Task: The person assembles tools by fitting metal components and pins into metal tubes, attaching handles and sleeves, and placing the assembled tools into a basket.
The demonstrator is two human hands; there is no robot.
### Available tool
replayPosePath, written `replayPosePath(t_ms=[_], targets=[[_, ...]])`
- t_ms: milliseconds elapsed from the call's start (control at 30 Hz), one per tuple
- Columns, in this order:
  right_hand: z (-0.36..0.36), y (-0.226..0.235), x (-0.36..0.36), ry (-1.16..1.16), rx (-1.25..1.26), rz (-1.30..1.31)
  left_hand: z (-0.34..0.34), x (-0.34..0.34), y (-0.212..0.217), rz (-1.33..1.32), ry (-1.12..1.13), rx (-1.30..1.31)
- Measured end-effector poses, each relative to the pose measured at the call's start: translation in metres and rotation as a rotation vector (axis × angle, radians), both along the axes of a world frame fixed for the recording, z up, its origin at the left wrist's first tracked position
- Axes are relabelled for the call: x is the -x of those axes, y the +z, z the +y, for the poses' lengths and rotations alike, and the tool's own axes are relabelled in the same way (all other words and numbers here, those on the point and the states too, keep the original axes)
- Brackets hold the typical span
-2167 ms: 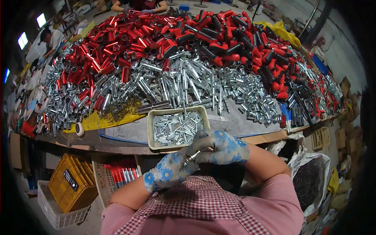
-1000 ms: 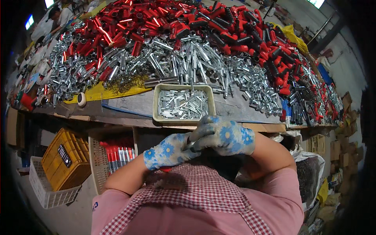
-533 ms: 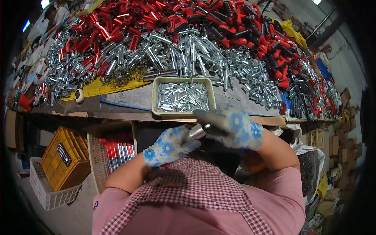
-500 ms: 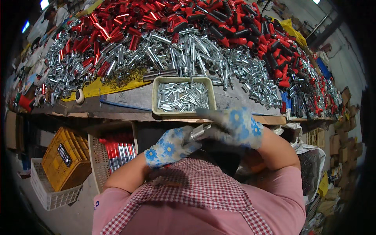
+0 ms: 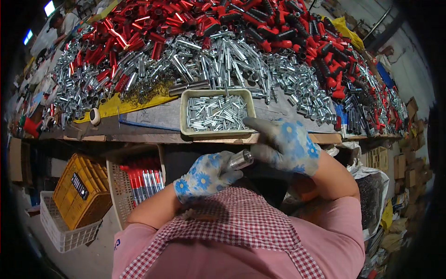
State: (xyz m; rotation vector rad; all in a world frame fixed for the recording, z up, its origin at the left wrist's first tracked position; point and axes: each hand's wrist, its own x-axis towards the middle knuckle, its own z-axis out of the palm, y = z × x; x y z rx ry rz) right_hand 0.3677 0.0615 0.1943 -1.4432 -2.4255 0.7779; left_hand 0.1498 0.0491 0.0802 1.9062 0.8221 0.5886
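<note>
My left hand (image 5: 204, 177), in a white glove with blue flowers, is closed round a short silver metal tube (image 5: 242, 160). The tube's ringed end sticks out past the fingers, to the right. My right hand (image 5: 289, 147), gloved alike, is just right of that end. Its index finger stretches left to the near right corner of a cream plastic tray (image 5: 184, 126); its thumb is close to the tube, and whether they touch I cannot tell. Inside the tray lie many small silver pins (image 5: 216, 114).
Piles of red tubes (image 5: 139, 28), silver metal tubes (image 5: 297, 88) and red-and-black handles (image 5: 332, 69) cover the bench. Below its edge (image 5: 153, 138), a beige basket (image 5: 121, 190) holds red-and-silver tools. Left of it, a yellow crate (image 5: 80, 186) sits in a white basket (image 5: 69, 235).
My right hand has shifted slightly right, off the tube, with its index finger stretched out. The left hand keeps the tube, tilted nearly as before.
</note>
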Motion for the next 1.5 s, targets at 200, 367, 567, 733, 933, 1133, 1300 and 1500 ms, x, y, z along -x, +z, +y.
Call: replayPosePath(t_ms=[200, 367, 567, 733, 933, 1133, 1300, 1500], targets=[[0.004, -0.025, -0.006, 0.234, -0.214, 0.173, 0.003, -0.003, 0.003, 0.038, -0.099, -0.056], [-0.001, -0.004, -0.003, 0.109, -0.124, -0.043, -0.001, -0.005, 0.000, -0.088, -0.034, -0.040], [-0.004, -0.023, -0.008, 0.325, -0.236, 0.050, 0.003, -0.005, -0.011, 0.023, -0.116, -0.158], [-0.005, -0.021, -0.007, 0.132, -0.064, -0.028, 0.004, -0.004, 0.004, 0.036, -0.077, -0.027], [-0.003, -0.034, -0.008, 0.436, -0.261, 0.020, 0.002, -0.009, -0.013, -0.032, -0.056, -0.198], [-0.004, -0.032, 0.003, 0.100, 0.096, 0.093, -0.009, -0.009, -0.022, 0.013, 0.215, -0.459], [-0.009, -0.073, 0.002, 0.069, 0.103, 0.306, 0.011, 0.034, 0.001, -0.422, 0.693, 0.375], [-0.042, -0.097, 0.001, 0.194, 0.222, 0.099, 0.001, 0.053, -0.025, -1.299, 0.880, 1.019]])
